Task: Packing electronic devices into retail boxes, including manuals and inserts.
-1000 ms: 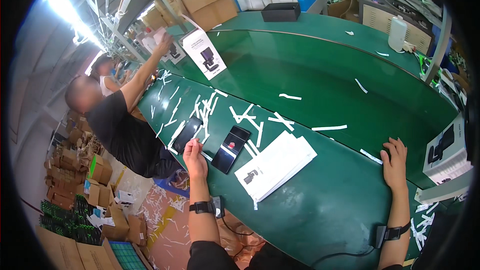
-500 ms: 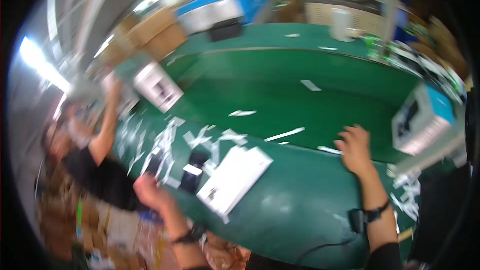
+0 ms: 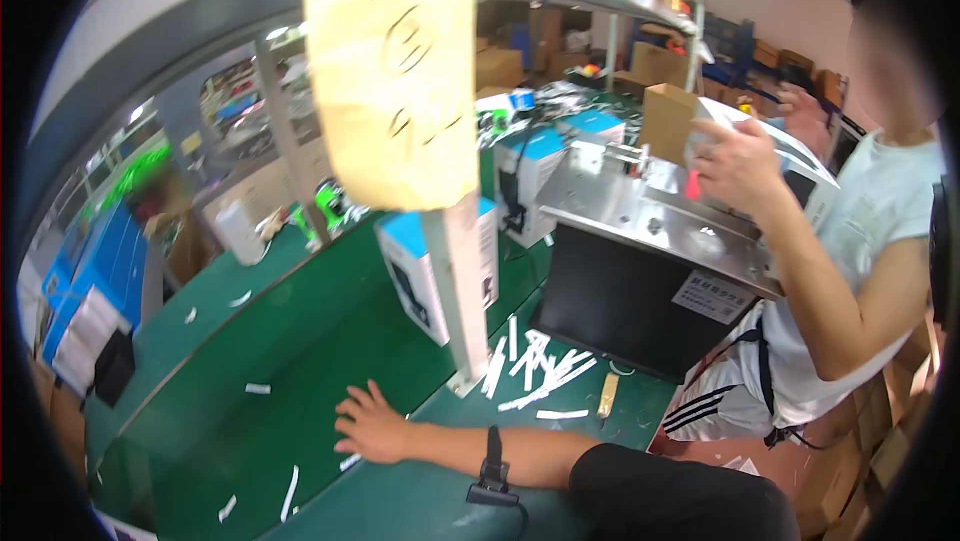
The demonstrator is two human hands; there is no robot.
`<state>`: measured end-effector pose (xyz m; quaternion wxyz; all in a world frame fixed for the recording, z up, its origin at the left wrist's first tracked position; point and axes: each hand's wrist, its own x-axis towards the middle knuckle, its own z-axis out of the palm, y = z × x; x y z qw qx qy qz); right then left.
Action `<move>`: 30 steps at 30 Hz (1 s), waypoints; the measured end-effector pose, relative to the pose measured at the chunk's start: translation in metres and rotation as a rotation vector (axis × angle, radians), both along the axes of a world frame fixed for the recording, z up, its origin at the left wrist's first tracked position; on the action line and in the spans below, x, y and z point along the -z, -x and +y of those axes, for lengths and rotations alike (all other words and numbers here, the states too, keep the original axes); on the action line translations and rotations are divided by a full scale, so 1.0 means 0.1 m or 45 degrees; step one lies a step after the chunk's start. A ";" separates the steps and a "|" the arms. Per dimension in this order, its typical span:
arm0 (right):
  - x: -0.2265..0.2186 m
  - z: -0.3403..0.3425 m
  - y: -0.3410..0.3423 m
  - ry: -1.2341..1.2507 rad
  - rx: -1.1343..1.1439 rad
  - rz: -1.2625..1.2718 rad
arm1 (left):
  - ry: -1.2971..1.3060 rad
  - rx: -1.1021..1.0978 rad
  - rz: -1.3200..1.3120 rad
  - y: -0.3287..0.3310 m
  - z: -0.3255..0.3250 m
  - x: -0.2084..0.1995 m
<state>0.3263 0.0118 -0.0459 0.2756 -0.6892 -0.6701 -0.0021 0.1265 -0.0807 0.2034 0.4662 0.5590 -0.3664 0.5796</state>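
Observation:
My right hand [image 3: 372, 425] is open, fingers spread, palm down over the dark green belt [image 3: 330, 331]. Nothing shows in its grasp. A small white paper strip [image 3: 349, 462] lies right by the hand; I cannot tell whether they touch. Around my wrist is a black strap [image 3: 494, 471] with a small device and a cable. Out of view is my left hand. Beyond my right hand, a blue-and-white box [image 3: 405, 281] stands on the belt, partly hidden by a white metal post [image 3: 460, 291]. Another such box [image 3: 530, 181] stands farther along.
A yellow paper sheet [image 3: 390, 71] hangs on the post. To the right is a metal-topped machine [image 3: 660, 211] with a dark front panel. A co-worker in white [image 3: 860, 281] holds a white box [image 3: 815, 176] there. Paper strips [image 3: 530, 366] litter the bench beside the post.
My view has swung to the right, so the white boxes and my left hand have left it. The post, machine and white-clad co-worker have come in. My right hand stays open.

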 end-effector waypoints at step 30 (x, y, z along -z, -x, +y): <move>0.09 0.10 -0.05 -0.067 -0.062 0.093 | 0.276 0.314 1.042 -1.81 0.19 0.70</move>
